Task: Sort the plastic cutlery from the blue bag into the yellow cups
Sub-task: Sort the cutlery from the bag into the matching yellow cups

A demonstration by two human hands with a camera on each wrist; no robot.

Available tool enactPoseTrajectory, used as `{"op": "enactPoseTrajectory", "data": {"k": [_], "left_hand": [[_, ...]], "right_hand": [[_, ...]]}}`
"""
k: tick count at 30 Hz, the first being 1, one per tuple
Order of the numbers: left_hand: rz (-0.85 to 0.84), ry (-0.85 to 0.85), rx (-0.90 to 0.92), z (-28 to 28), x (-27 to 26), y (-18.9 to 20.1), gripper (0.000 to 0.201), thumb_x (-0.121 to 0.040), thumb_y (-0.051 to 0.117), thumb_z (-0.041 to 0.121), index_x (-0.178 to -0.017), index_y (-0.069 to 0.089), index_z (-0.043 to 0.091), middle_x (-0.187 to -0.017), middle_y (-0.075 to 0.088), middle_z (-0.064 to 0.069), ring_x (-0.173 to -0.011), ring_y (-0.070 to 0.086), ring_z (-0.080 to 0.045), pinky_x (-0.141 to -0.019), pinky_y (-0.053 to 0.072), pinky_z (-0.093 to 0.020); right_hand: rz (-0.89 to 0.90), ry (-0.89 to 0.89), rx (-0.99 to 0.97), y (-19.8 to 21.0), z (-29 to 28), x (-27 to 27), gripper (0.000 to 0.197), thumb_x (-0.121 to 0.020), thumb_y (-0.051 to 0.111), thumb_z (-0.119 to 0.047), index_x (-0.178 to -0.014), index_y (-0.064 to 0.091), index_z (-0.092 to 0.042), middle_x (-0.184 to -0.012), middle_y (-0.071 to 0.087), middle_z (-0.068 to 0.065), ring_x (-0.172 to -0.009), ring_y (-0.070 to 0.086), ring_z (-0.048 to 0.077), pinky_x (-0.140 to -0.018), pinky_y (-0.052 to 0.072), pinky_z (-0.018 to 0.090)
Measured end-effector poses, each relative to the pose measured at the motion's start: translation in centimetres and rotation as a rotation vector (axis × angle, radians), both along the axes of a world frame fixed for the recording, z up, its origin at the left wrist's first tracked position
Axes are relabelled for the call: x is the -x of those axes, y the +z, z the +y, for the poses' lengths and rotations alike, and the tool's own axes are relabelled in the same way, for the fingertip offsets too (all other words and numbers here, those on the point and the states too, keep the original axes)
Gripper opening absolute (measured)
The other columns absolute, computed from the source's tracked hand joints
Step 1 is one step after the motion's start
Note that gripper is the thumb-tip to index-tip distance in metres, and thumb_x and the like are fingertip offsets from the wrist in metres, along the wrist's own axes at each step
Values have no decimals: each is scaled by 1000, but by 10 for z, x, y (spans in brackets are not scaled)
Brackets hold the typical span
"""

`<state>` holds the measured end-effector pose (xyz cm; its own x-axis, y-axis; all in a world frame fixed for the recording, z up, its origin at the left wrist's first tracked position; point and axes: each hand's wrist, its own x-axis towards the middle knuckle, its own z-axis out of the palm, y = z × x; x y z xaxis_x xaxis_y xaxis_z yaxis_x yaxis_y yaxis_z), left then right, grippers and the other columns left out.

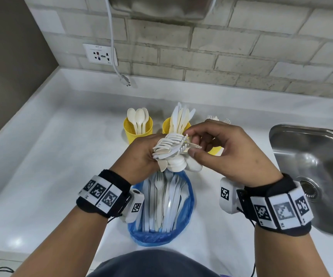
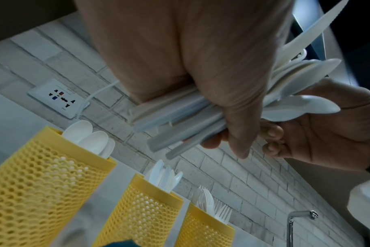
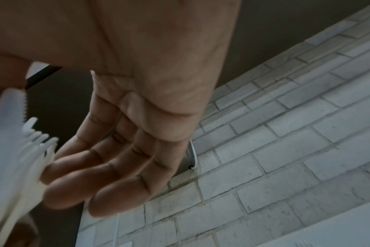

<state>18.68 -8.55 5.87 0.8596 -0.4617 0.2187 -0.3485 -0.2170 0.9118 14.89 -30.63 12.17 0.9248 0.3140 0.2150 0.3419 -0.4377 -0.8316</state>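
My left hand (image 1: 153, 154) grips a mixed bundle of white plastic cutlery (image 1: 171, 148) by the handles, above the blue bag (image 1: 189, 198). In the left wrist view the handles (image 2: 180, 120) stick out past my left hand (image 2: 232, 117). My right hand (image 1: 191, 143) pinches one piece at the bundle's head end between thumb and fingers; its fingers (image 3: 59, 167) touch fork tines (image 3: 38, 143). The bag lies open on the worktop with several pieces inside. Three yellow mesh cups stand behind: spoons (image 1: 129, 132), knives (image 1: 166, 124), and forks (image 1: 214, 149), mostly hidden by my right hand.
A steel sink (image 1: 311, 156) is sunk into the white worktop (image 1: 61, 156) at the right, its tap (image 2: 294, 215) showing in the left wrist view. A wall socket (image 1: 100, 54) and a dangling white plug (image 1: 124, 80) are on the brick wall behind.
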Motion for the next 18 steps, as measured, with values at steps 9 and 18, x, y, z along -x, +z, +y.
{"op": "enactPoseTrajectory", "data": {"k": [9, 18], "left_hand": [[-115, 24, -101, 2, -4, -7, 47, -83, 70, 6, -117, 70, 37, -102, 70, 20, -90, 58, 5, -87, 48, -26], [12, 45, 7, 2, 1, -4, 34, -80, 67, 35, -104, 70, 59, -97, 71, 29, -94, 67, 4, -89, 55, -40]], "right_hand": [[-222, -92, 185, -3, 7, -2, 27, -84, 67, -32, -107, 75, -21, -85, 64, -10, -72, 62, 16, -69, 52, 27], [-380, -156, 154, -3, 10, -3, 19, -85, 75, -13, -103, 78, -15, -90, 65, -2, -71, 64, 14, -68, 53, 31]]}}
